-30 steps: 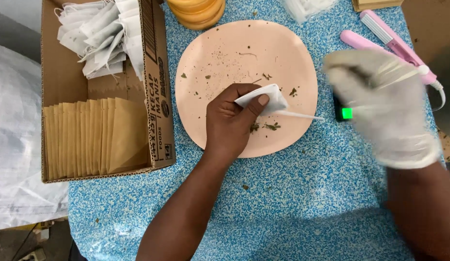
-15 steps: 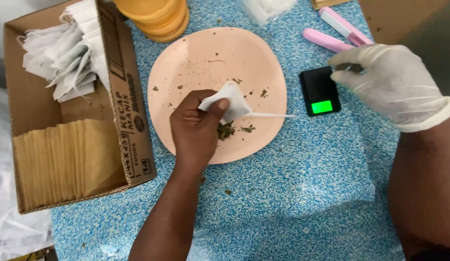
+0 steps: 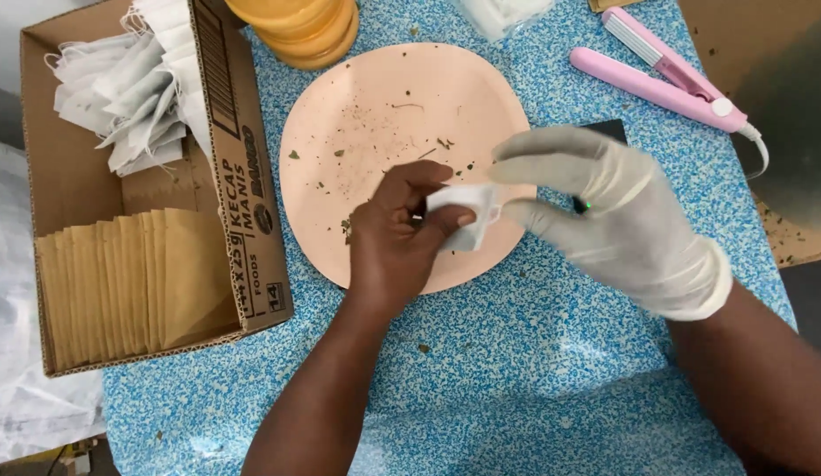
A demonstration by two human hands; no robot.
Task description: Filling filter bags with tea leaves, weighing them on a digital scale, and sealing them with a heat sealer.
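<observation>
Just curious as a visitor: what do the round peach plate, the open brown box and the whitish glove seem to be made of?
Round peach plate: probably plastic or melamine, smooth and matte. Open brown box: corrugated cardboard, with raw edges and folded flaps. Whitish glove on the right hand: thin latex or similar, wrinkled and slightly translucent.

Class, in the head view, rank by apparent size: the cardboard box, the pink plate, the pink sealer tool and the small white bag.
1. cardboard box
2. pink plate
3. pink sealer tool
4. small white bag, pinched in the left hand
</observation>
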